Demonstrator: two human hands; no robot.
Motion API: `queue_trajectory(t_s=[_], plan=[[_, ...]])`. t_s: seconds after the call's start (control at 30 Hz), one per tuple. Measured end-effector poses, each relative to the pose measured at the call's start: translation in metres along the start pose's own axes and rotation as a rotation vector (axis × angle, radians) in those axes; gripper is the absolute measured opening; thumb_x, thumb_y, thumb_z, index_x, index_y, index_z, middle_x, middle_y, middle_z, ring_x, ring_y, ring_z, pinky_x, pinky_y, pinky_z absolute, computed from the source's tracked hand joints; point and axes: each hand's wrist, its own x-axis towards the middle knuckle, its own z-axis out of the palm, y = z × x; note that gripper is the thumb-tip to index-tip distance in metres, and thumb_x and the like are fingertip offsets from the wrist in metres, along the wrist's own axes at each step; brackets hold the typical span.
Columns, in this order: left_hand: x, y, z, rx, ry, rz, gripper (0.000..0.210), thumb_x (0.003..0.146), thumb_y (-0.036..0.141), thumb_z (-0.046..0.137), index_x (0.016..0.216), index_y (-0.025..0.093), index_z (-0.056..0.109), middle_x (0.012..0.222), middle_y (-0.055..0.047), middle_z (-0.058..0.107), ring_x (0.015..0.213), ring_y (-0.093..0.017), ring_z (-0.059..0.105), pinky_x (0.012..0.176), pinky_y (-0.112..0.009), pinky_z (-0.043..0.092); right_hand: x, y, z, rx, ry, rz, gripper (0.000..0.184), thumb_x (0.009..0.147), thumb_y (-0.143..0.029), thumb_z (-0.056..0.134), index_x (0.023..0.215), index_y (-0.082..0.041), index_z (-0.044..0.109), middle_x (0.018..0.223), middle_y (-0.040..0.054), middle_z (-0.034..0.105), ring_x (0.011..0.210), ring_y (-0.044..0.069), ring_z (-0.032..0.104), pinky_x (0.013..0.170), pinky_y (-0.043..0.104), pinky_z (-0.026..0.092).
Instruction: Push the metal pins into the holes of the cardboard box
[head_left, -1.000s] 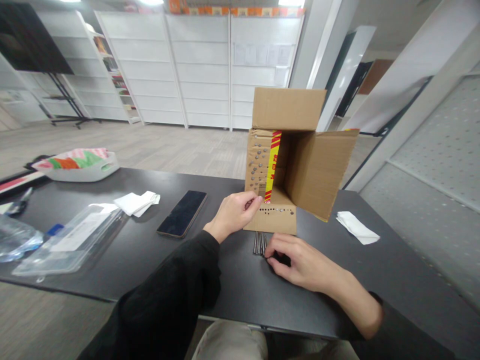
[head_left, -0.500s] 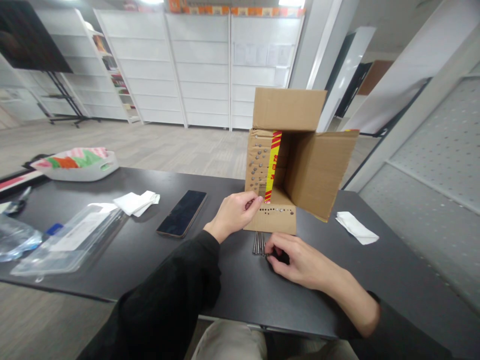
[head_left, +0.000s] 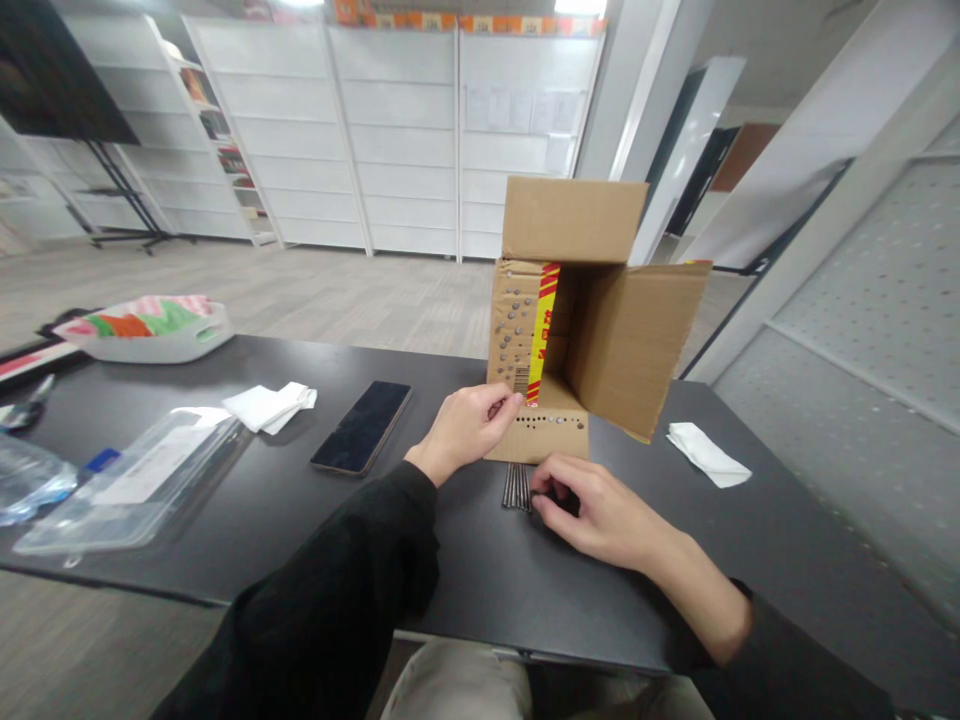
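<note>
A cardboard box (head_left: 619, 340) lies on its side on the dark table, its opening toward me and its flaps spread. Round metal heads and small holes dot its left flap and its bottom flap (head_left: 555, 440). In front of it is a row of slim metal nails (head_left: 516, 488), side by side. My left hand (head_left: 469, 425) is closed in a pinch before the lower left flap; whatever its fingertips hold is hidden. At the right end of the row, my right hand (head_left: 592, 508) pinches what looks like a nail, mostly covered by the fingers.
A phone (head_left: 362, 428) lies left of my left hand. Farther left are folded tissue (head_left: 271, 405), a clear plastic case (head_left: 135, 490), a clear bottle (head_left: 34, 480) and a white basket (head_left: 154, 345) with colourful cloth. Another tissue (head_left: 707, 455) lies to the right of the box.
My right hand's fingertips have shifted slightly up along the right end of the nail row. My left hand keeps its pinch by the flap. The whole view has drifted a little.
</note>
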Motion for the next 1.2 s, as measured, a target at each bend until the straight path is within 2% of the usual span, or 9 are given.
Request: queue_trajectory(t_s=[0.13, 0.3, 0.43, 0.67, 1.2], plan=[[0.000, 0.000, 0.001, 0.008, -0.002, 0.007, 0.037, 0.094, 0.038, 0.043, 0.064, 0.018, 0.049, 0.059, 0.003, 0.047, 0.055, -0.010, 0.041, 0.056, -0.024, 0.029, 0.003, 0.012, 0.000, -0.010, 0.166, 0.043, 0.007, 0.090, -0.020, 0.049, 0.091, -0.021, 0.056, 0.082, 0.0014, 0.062, 0.074, 0.016, 0.056, 0.069, 0.028, 0.043], [0.000, -0.002, 0.002, 0.010, -0.005, 0.011, 0.036, 0.095, 0.039, 0.043, 0.067, 0.018, 0.053, 0.060, 0.003, 0.049, 0.056, -0.010, 0.042, 0.057, -0.024, 0.031, 0.011, 0.026, -0.001, -0.071, 0.399, 0.052, 0.010, 0.089, -0.021, 0.050, 0.094, -0.020, 0.059, 0.087, 0.0046, 0.064, 0.081, 0.019, 0.060, 0.073, 0.031, 0.046], [0.000, -0.003, 0.001, 0.018, -0.005, 0.018, 0.037, 0.095, 0.039, 0.043, 0.069, 0.018, 0.056, 0.061, 0.003, 0.050, 0.055, -0.010, 0.042, 0.058, -0.024, 0.031, 0.017, 0.029, -0.003, -0.133, 0.491, 0.115, 0.015, 0.088, -0.021, 0.049, 0.095, -0.018, 0.062, 0.088, 0.0073, 0.064, 0.082, 0.020, 0.061, 0.076, 0.034, 0.047], [-0.001, -0.003, 0.002, 0.022, -0.003, 0.022, 0.037, 0.095, 0.040, 0.043, 0.068, 0.017, 0.056, 0.060, 0.002, 0.050, 0.055, -0.010, 0.042, 0.056, -0.024, 0.031, 0.026, 0.032, 0.000, -0.188, 0.498, 0.240, 0.020, 0.089, -0.025, 0.049, 0.099, -0.017, 0.063, 0.092, 0.0080, 0.063, 0.078, 0.019, 0.060, 0.072, 0.033, 0.047], [0.000, -0.001, 0.003, 0.017, -0.018, 0.005, 0.035, 0.094, 0.039, 0.044, 0.072, 0.017, 0.060, 0.062, 0.001, 0.055, 0.056, -0.010, 0.045, 0.058, -0.024, 0.033, 0.037, 0.031, 0.004, -0.320, 0.470, 0.293, 0.014, 0.090, -0.022, 0.049, 0.087, -0.018, 0.061, 0.084, 0.0053, 0.062, 0.073, 0.018, 0.057, 0.068, 0.029, 0.042]])
